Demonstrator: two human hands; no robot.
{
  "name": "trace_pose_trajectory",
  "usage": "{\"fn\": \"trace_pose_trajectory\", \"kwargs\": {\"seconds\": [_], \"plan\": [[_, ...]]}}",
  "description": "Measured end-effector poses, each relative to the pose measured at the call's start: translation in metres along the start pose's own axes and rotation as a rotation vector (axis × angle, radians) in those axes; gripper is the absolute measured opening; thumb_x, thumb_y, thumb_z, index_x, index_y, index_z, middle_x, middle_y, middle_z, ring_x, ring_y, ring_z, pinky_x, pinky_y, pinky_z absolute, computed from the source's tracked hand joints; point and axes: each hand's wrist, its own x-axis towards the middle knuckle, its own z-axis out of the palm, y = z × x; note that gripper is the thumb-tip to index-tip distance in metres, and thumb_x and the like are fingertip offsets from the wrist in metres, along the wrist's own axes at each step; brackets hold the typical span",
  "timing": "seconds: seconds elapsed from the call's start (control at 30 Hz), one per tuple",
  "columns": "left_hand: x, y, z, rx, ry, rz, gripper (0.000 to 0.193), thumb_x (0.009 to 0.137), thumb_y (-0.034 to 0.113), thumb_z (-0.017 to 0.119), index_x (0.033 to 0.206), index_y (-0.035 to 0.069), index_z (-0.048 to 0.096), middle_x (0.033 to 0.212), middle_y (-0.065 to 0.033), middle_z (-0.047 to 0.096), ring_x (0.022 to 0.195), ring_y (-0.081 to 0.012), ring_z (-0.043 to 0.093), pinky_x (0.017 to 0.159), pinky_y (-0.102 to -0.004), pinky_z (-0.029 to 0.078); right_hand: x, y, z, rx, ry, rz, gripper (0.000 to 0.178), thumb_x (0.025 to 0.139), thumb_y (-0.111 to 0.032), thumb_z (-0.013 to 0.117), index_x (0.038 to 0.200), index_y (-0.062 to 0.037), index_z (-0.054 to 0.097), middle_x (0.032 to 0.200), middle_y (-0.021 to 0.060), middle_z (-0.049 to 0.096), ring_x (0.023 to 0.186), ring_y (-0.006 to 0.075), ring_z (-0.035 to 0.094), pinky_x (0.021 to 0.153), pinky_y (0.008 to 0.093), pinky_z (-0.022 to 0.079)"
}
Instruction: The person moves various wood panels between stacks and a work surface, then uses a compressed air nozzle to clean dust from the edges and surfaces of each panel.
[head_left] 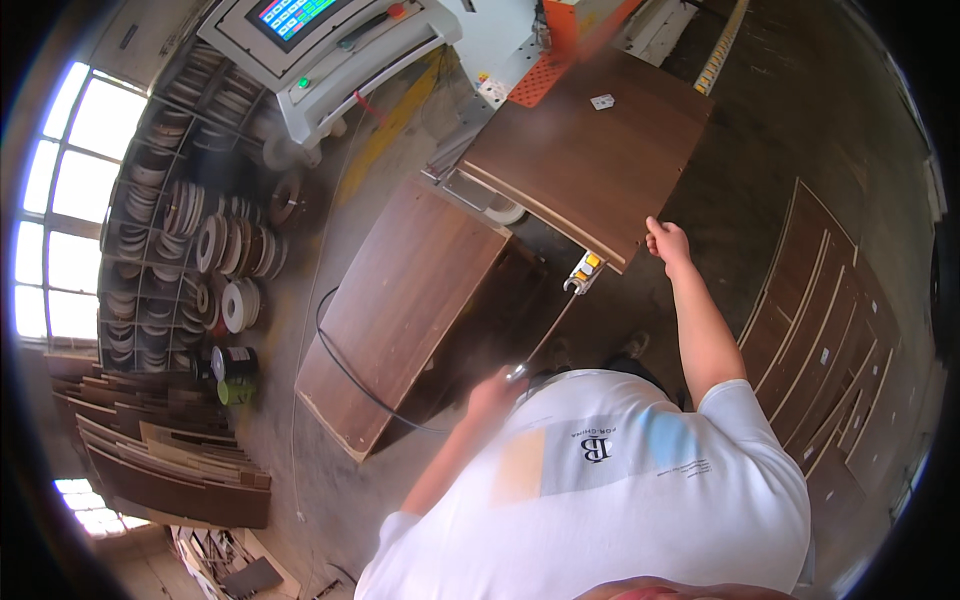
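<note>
My left hand (490,398) is closed around a metal air blow gun (517,373) held in front of my shirt. Its long thin nozzle slants up toward a small white and yellow fitting (583,270) below the near corner of a brown wooden panel (600,150). The panel lies flat, its far side reaching the machine, with a small white label on top. My right hand (670,246) is at the panel's near right edge, fingers curled and thumb up, seemingly pinching that edge. A black hose (350,375) runs from the left toward my left forearm.
A stack of brown boards (400,310) stands left of the panel. The machine's control console (330,60) is at the back left. Racks hold edge-banding rolls (215,245) at far left. More boards lean at lower left (160,470) and lie at right (825,330).
</note>
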Motion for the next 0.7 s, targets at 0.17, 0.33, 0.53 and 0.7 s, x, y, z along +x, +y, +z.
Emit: {"fn": "trace_pose_trajectory", "kwargs": {"seconds": [0.17,0.33,0.53,0.7], "plan": [[0.015,0.012,-0.008,0.197,-0.062,0.116,0.040,0.096,0.040,0.065,0.121,0.009,0.066,0.099,-0.0190,0.073,0.095,-0.0373,0.070,0.082,-0.0451,0.053,-0.046,0.015,-0.055,0.382,0.061,0.024,0.039,0.100,-0.044,0.064,0.116,-0.0076,0.066,0.102,0.0051,0.071,0.096,0.0168,0.067,0.088,0.0346,0.054],[0.040,0.002,0.006,0.393,-0.196,0.248,0.059,0.094,0.055,0.060,0.126,0.006,0.066,0.103,-0.0218,0.073,0.100,-0.0381,0.070,0.086,-0.0446,0.054,-0.127,0.092,-0.144,0.489,0.245,-0.046,0.038,0.101,-0.039,0.063,0.113,-0.0033,0.068,0.109,0.0100,0.071,0.103,0.0213,0.068,0.092,0.0378,0.055],[0.073,0.011,0.005,0.734,-0.415,0.541,0.065,0.096,0.059,0.051,0.129,0.004,0.063,0.098,-0.0250,0.073,0.098,-0.0402,0.070,0.088,-0.0471,0.054,-0.244,0.191,-0.201,0.513,0.653,0.019,0.039,0.100,-0.037,0.064,0.119,-0.0023,0.065,0.116,0.0088,0.068,0.107,0.0185,0.065,0.092,0.0361,0.054],[0.083,0.060,0.018,0.904,-0.547,0.715,0.054,0.099,0.053,0.049,0.129,0.010,0.063,0.107,-0.0218,0.072,0.102,-0.0392,0.068,0.090,-0.0470,0.053,-0.329,0.319,-0.260,0.785,0.678,-0.100,0.029,0.099,-0.033,0.064,0.113,-0.0082,0.066,0.104,0.0012,0.068,0.095,0.0146,0.065,0.081,0.0328,0.054]]}}
